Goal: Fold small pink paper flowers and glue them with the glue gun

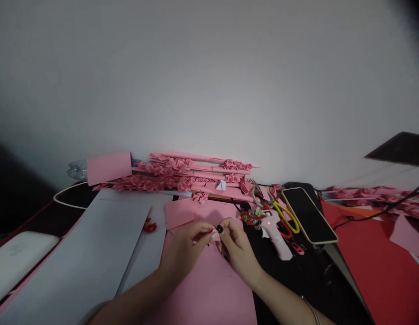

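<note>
Above a pink paper sheet (209,289), my two hands meet at a small piece of pink paper (215,235). My left hand (185,243) pinches it from the left with thumb and forefinger. From the right, my right hand (238,250) grips the same piece, its dark-nailed thumb on top. Fingers cover most of the paper, so its full shape is hidden. Just behind the hands lies a pink paper flower (200,197). To their right rest a pale pink glue gun (275,234) with a lit red light and yellow-handled scissors (287,215).
Pink paper flower stems (168,169) are piled along the wall, beside a plastic bottle (77,169) wrapped in pink paper. White sheets (84,253) and a white device (23,257) lie left. A phone (309,215) and red paper (381,257) are on the right.
</note>
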`<state>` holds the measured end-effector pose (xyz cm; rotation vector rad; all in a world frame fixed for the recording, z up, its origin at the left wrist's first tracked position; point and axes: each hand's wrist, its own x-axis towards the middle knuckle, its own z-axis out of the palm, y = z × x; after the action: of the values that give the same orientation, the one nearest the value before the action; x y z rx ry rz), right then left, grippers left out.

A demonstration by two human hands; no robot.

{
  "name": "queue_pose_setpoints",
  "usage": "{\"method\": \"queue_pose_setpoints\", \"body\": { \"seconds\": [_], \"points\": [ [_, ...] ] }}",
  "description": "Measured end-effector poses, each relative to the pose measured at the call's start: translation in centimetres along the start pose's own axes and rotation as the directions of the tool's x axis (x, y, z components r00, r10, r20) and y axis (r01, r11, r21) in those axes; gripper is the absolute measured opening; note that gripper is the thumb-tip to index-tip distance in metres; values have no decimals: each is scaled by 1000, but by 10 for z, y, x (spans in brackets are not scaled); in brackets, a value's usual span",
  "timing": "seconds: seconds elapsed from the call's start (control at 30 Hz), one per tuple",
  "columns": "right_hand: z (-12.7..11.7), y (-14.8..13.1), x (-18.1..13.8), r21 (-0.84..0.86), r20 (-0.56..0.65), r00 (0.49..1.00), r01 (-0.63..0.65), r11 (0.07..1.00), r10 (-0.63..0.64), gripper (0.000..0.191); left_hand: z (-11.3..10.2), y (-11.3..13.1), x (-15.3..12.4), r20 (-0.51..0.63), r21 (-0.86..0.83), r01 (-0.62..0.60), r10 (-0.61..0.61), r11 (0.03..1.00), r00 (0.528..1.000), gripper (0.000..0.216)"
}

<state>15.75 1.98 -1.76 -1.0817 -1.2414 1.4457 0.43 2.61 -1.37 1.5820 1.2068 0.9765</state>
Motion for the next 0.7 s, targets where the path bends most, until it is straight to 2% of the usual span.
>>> {"method": "queue_pose_setpoints", "body": {
  "seconds": [0.53,0.7],
  "points": [
    [2,-3,0,3,3,999,48,999,-48,26,2,-1,4,-76,-277,116,-142,954,987,8],
    [2,-3,0,-8,0,999,52,999,-52,21,0,-1,5,-96,-279,142,-175,950,980,9]
  ]
}}
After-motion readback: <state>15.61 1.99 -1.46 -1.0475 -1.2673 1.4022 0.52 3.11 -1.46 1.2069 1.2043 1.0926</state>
